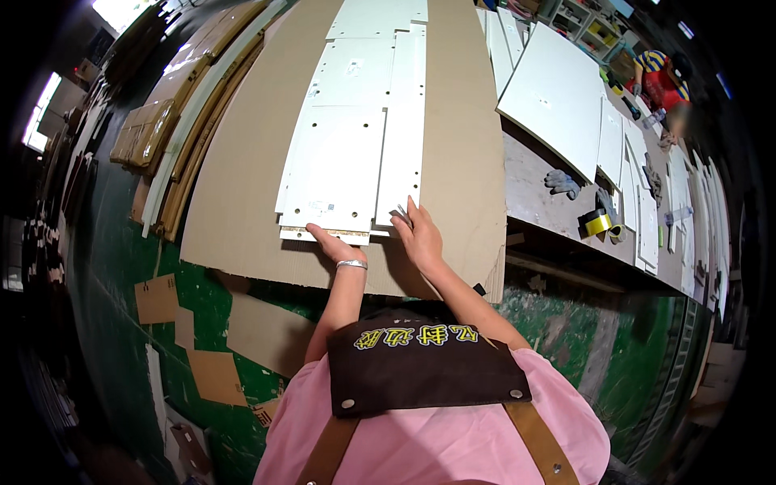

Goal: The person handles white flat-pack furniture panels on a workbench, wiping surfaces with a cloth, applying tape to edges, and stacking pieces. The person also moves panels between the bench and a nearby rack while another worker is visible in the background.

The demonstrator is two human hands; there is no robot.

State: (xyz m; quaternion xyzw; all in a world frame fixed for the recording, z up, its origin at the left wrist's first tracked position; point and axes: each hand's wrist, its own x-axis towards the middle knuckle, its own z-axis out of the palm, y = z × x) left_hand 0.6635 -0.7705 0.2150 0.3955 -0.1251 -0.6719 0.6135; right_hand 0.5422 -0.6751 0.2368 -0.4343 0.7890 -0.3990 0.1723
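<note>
White panels with drilled holes lie stacked on a cardboard-covered surface [461, 162] in front of me. My left hand [338, 246] grips the near edge of the wide white panel stack [335, 174]. Its thumb lies along the edge, and the other fingers are hidden underneath. On the right, my right hand [422, 240] is closed around a small, thin grey metal tool [402, 215], whose exact kind I cannot make out. That hand rests by the near end of the narrow white panel [402, 153].
Wrapped brown packages [149, 133] and long boards line the left side. At right, a workbench [533, 190] carries a large white panel [554, 97], grey gloves [563, 183] and yellow-black tape rolls [596, 222]. Another person [669, 85] works beyond it. Cardboard scraps [217, 377] lie on the green floor.
</note>
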